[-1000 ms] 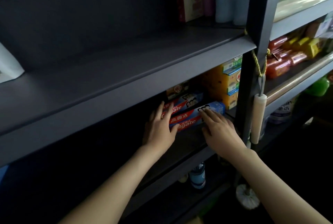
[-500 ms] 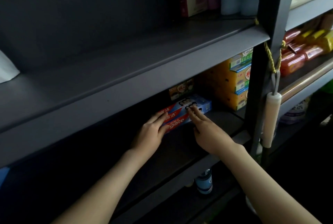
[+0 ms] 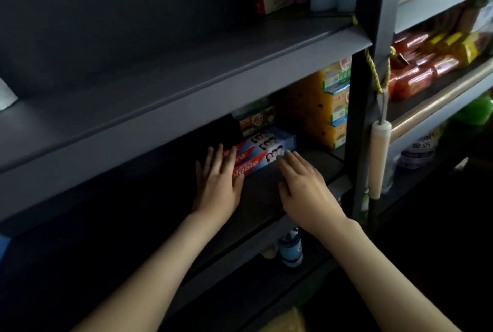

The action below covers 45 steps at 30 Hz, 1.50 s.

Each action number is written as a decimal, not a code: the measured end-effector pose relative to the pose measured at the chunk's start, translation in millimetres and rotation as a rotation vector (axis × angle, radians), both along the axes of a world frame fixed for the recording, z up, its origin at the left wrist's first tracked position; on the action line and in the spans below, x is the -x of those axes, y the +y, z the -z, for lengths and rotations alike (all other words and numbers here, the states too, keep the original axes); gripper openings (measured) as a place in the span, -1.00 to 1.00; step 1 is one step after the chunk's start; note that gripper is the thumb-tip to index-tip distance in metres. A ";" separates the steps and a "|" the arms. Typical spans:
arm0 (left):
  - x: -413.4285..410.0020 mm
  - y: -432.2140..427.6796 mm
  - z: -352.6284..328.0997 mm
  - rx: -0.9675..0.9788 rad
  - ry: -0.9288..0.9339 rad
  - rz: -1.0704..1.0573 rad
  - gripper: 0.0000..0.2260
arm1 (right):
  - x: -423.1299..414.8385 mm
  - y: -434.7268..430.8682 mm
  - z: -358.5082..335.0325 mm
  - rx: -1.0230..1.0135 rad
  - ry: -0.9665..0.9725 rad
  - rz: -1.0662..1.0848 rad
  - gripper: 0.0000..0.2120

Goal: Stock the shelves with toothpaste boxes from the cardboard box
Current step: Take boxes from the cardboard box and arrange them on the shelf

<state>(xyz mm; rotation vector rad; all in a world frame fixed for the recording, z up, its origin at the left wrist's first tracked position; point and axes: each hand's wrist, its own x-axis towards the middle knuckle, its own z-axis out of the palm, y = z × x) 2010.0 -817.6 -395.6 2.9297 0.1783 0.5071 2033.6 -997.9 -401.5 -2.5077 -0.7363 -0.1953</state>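
Toothpaste boxes stacked at back of shelf, beside yellow packs. Left hand and right hand laid flat, fingers open, touching boxes, nothing gripped. Placement approx done; cardboard box not seen, remaining stock unknown.

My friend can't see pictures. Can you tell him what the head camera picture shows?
Two bare hands, left hand and right hand, lie flat and open against red-and-blue toothpaste boxes on a dark shelf. Yellow packs stand to the right of the boxes, and a white-handled tool hangs by a rope from the shelf post.
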 end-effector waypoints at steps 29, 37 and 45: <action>460.3 -528.5 362.4 0.085 1.015 1.037 -0.50 | 626.7 -463.1 396.1 -0.166 0.868 1.330 -0.52; 458.8 -538.9 418.1 -0.015 1.041 0.981 -0.49 | 567.7 -506.5 476.3 0.058 1.022 1.211 -0.36; 444.5 -530.8 367.5 0.302 1.092 0.828 -0.50 | 582.6 -481.3 407.0 0.192 0.815 1.152 -0.52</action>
